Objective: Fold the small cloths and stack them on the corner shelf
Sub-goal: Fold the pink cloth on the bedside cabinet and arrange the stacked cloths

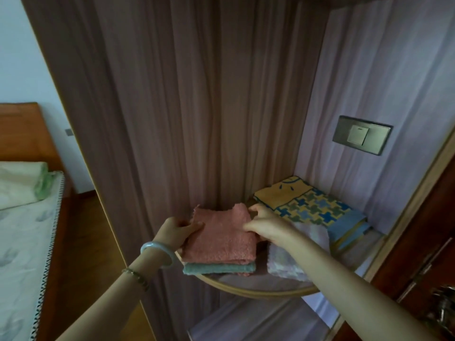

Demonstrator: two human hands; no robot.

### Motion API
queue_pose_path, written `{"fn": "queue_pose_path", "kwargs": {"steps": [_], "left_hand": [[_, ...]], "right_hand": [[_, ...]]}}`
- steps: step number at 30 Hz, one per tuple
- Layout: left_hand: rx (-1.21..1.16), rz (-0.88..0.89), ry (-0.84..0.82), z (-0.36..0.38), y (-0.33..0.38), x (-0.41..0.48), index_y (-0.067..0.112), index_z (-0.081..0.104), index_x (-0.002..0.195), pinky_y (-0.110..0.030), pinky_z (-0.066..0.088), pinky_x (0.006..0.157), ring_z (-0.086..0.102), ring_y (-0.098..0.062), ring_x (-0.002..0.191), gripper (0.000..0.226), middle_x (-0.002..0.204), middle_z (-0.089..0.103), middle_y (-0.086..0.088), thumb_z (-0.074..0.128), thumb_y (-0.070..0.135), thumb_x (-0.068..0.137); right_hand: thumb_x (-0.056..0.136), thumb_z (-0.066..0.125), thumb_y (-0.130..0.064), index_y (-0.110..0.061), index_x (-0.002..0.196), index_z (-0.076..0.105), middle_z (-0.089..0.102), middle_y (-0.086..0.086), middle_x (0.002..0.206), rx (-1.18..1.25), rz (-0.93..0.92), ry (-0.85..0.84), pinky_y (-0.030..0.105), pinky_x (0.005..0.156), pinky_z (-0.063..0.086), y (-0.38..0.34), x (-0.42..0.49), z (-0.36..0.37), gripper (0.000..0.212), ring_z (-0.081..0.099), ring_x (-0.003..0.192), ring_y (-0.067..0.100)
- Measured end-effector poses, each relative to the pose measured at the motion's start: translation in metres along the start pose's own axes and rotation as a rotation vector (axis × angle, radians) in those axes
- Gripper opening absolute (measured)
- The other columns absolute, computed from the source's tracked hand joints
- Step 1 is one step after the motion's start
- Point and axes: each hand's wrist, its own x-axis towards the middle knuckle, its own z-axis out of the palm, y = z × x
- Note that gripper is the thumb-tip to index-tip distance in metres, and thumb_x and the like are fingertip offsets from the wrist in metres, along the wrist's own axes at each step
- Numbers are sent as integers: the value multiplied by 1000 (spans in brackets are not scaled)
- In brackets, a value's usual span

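A folded pink cloth (219, 236) lies on top of a folded teal cloth (219, 269) at the front left of the rounded corner shelf (258, 290). My left hand (176, 232) grips the pink cloth's left edge, thumb on top. My right hand (267, 223) pinches the cloth's right edge near its far corner. A pale lilac folded cloth (285, 265) sits to the right of the stack, partly hidden under my right forearm. A yellow cloth with a blue and green pattern (310, 205) lies on blue cloths (349, 227) at the back right.
Wood-grain panels wall the shelf on the left and back. A light switch (362, 135) is on the right wall. A lower shelf (258, 321) shows below. A bed with a folded blanket (22, 183) stands at the left, a dark wooden door (423, 237) at the right.
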Motion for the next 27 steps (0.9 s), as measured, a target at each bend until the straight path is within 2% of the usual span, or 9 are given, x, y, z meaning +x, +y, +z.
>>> {"fn": "queue_pose_path", "kwargs": {"steps": [2,5,9,12,16,19,21,24,27], "left_hand": [[112,44,108,1,-3,-3,8,63,95,-34,52,64,64,-19,68,47,79,68,-4,72,48,73],[219,327,317,0,0,-14,15,55,108,-35,45,87,56,-19,98,44,105,60,0,62,48,80],[574,581,97,8,7,-23,28,38,141,-35,24,108,31,-16,134,78,142,41,7,21,70,78],[849,618,-60,18,-12,-18,36,9,149,-47,19,115,5,-13,145,84,157,15,11,-11,76,78],[943,570,-133,20,-10,-23,33,26,141,-55,51,87,44,-26,131,49,147,37,4,5,48,100],[970,577,-58,16,-2,-27,42,11,147,-52,17,115,5,-13,145,76,156,14,11,-10,72,81],[941,640,-15,15,-8,-30,39,5,148,-50,29,112,14,-11,143,67,155,21,10,-4,68,87],[1090,701,10,16,-22,-28,29,16,147,-43,54,85,40,-21,133,48,156,19,5,7,44,102],[931,600,-29,18,-12,-31,25,21,147,-42,41,104,27,-20,140,59,159,10,2,9,57,98]], "right_hand": [[75,73,-29,-15,134,43,56,7,118,-153,-72,73,36,90,49,3,-2,-2,67,57,109,23],[86,62,-41,-15,141,38,33,4,146,-379,-436,250,33,111,31,-2,-13,-9,65,33,137,21],[85,31,-73,-11,153,12,3,5,161,-769,-567,-25,29,117,-5,-6,-23,6,93,-4,148,16],[59,-2,-86,-8,152,3,0,10,161,-958,-512,-111,35,119,-8,7,-21,23,122,-6,148,19],[71,10,-82,-12,153,-1,-4,7,161,-956,-439,-182,39,120,-5,14,-17,24,109,-7,148,19],[77,16,-80,-13,153,1,-5,6,161,-934,-474,-146,36,120,-7,9,-22,19,103,-9,148,17],[64,2,-83,-14,153,1,-7,5,161,-923,-510,-118,36,119,-9,11,-26,14,113,-11,147,16],[59,-4,-83,-13,153,0,-8,4,161,-926,-503,-151,39,120,-7,20,-31,19,117,-13,147,15],[73,10,-81,-13,153,3,-6,4,161,-869,-450,-185,40,120,-5,19,-31,21,106,-11,147,14]]}}
